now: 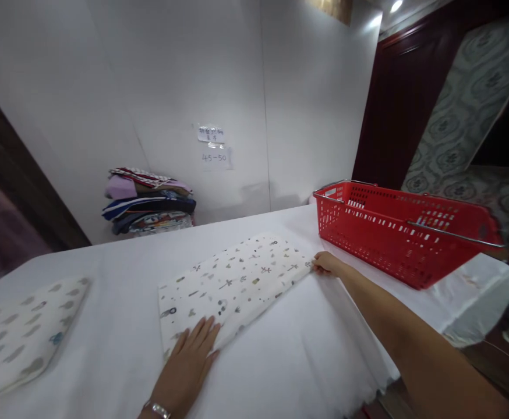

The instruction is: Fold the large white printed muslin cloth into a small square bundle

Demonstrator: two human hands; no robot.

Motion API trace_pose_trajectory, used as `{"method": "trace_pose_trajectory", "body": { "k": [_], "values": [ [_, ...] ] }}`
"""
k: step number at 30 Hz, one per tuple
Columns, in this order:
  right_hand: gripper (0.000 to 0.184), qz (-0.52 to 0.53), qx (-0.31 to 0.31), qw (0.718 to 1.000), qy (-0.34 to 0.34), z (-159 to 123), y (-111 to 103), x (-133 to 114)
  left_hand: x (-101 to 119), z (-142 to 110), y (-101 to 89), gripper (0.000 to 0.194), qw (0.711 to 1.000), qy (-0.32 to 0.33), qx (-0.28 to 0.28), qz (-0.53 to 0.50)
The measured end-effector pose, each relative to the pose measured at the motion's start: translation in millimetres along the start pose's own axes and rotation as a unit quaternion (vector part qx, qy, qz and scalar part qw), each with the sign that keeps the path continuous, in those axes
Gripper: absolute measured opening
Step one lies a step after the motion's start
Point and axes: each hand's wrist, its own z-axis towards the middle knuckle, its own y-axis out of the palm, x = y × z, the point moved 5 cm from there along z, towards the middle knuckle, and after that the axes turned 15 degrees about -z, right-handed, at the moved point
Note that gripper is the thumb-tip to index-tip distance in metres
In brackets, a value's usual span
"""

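A white cloth printed with small palm trees and other figures point(246, 273) lies folded on the white-covered table point(289, 349). My left hand point(191, 355) rests flat on its near left corner, fingers stretched out, a metal band at the wrist. At the cloth's right end, my right hand point(324, 263) pinches the near edge between thumb and fingers; the fingertips are partly hidden by the hand. A second folded cloth, white with grey-green shapes point(23, 331), lies at the left, apart from both hands.
On the right of the table stands a red plastic basket point(381, 238) with metal handles. Behind the table's far edge is a stack of folded clothes point(149, 203) against the white wall. Paper notes point(215, 157) hang there. The near right table edge drops to the floor.
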Motion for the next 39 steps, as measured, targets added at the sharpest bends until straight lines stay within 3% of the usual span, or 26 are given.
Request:
{"method": "trace_pose_trajectory", "body": {
  "k": [3, 5, 7, 10, 13, 16, 20, 25, 28, 31, 34, 36, 39],
  "values": [
    [0.012, -0.072, 0.047, 0.996, -0.034, -12.8, -10.8, -13.5, 5.2, 2.2, -8.9, 0.051, 0.999, -0.013, -0.029, -0.020],
    [0.021, -0.117, 0.102, 0.984, -0.089, -26.4, -14.8, -37.9, 13.0, 12.3, -16.8, 0.058, 0.998, -0.033, -0.040, -0.033],
    [0.034, -0.161, 0.158, 0.956, -0.186, -43.5, -7.9, -72.9, 25.7, 30.3, -22.9, 0.062, 0.997, -0.043, -0.040, -0.041],
    [0.047, -0.199, 0.129, 0.918, -0.318, -64.6, 28.9, -113.5, 48.2, 60.8, -19.7, 0.068, 0.997, -0.023, -0.053, -0.057],
    [0.062, -0.286, 0.051, 0.872, -0.393, -73.9, 70.5, -119.9, 58.2, 75.6, -4.1, 0.074, 0.993, -0.016, -0.091, -0.071],
    [0.065, -0.315, 0.015, 0.869, -0.380, -69.7, 83.5, -106.5, 56.6, 73.8, 7.2, 0.074, 0.991, -0.004, -0.102, -0.083],
    [0.057, -0.290, -0.021, 0.877, -0.383, -55.6, 69.6, -99.9, 50.7, 69.3, 7.9, 0.074, 0.990, -0.004, -0.102, -0.099],
    [0.060, -0.324, 0.043, 0.899, -0.290, -20.5, 47.6, -76.0, 53.9, 68.4, 4.7, 0.077, 0.983, -0.008, -0.135, -0.125],
    [0.062, -0.333, 0.048, 0.896, -0.291, -10.8, 50.9, -64.4, 56.4, 66.0, 4.3, 0.077, 0.982, -0.011, -0.137, -0.132],
    [0.063, -0.324, 0.030, 0.899, -0.294, -6.1, 51.4, -68.8, 51.6, 68.3, 1.6, 0.070, 0.975, -0.012, -0.153, -0.161],
    [0.066, -0.327, 0.054, 0.896, -0.296, 6.1, 42.3, -85.2, 29.9, 80.2, -8.5, 0.057, 0.963, -0.046, -0.177, -0.197],
    [0.067, -0.338, 0.072, 0.894, -0.286, 20.8, 36.4, -91.6, 4.0, 89.8, -19.0, 0.058, 0.971, -0.098, -0.142, -0.168],
    [0.068, -0.346, 0.048, 0.903, -0.250, 44.8, 36.7, -83.8, -35.1, 91.7, -23.6, 0.067, 0.978, -0.174, -0.081, -0.076]
  ]
}}
